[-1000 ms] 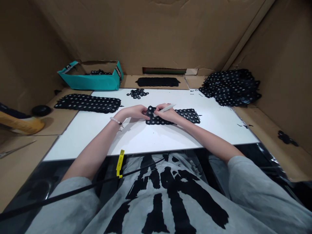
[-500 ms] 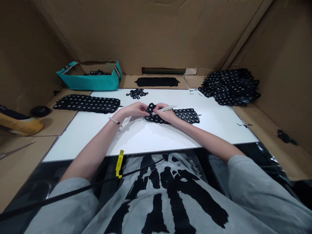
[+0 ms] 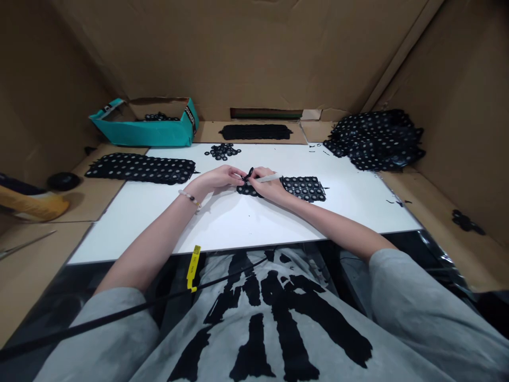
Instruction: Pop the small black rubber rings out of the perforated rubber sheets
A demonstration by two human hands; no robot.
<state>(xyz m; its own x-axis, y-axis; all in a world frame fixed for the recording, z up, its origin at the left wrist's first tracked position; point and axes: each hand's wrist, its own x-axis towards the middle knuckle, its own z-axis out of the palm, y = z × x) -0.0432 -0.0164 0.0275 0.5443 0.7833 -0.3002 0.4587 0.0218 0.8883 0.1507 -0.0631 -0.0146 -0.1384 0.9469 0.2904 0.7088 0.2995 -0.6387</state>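
Note:
A black strip with rows of round grey-centred pieces (image 3: 304, 188) lies on the white board (image 3: 222, 223), its left end raised and folded between my hands. My left hand (image 3: 222, 178) pinches the strip's left end with thumb and fingers. My right hand (image 3: 268, 183) is closed around a white pen-like tool (image 3: 270, 178) whose tip points left toward the folded end; its fingers also touch the strip. Just behind my hands sits a small pile of loose black rings (image 3: 222, 152).
A teal box (image 3: 151, 132) with black rings stands at the back left. Dotted black strips (image 3: 143, 168) lie at left, a plain black strip (image 3: 256, 131) at the back, a heap of strips (image 3: 374, 140) at back right. Tweezers (image 3: 27, 244) rest far left.
The strip's left end, flatter before, is now folded up more steeply between my fingers. My right hand and the white tool have shifted slightly left.

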